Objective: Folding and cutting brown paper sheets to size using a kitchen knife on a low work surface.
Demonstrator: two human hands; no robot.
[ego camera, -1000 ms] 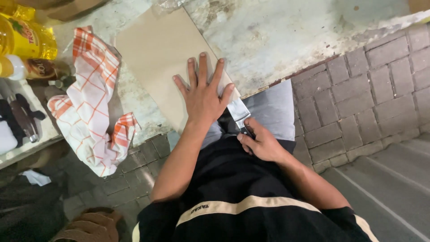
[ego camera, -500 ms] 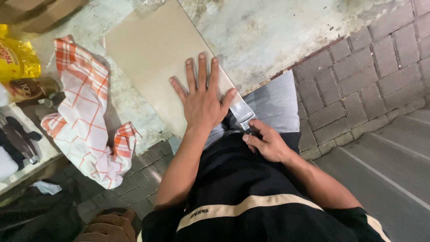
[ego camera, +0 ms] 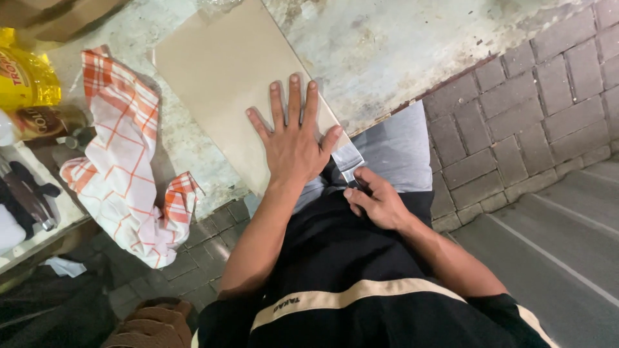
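Pressing flat, left hand point(ego camera: 293, 145) spread on beige board point(ego camera: 225, 77); right hand point(ego camera: 377, 200) grips knife point(ego camera: 348, 161)

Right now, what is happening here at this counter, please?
A person presses the left hand flat, fingers spread, on a beige board lying on a worn stone counter. The right hand grips a knife at the board's near corner; its blade is mostly hidden. A checked orange-and-white cloth hangs over the counter edge, beside a yellow oil pouch.

Beige cutting board point(ego camera: 222, 84) and knife blade point(ego camera: 348, 161)
The board lies flat on the worn counter, tilted diagonally; the steel blade rests at its near right corner.
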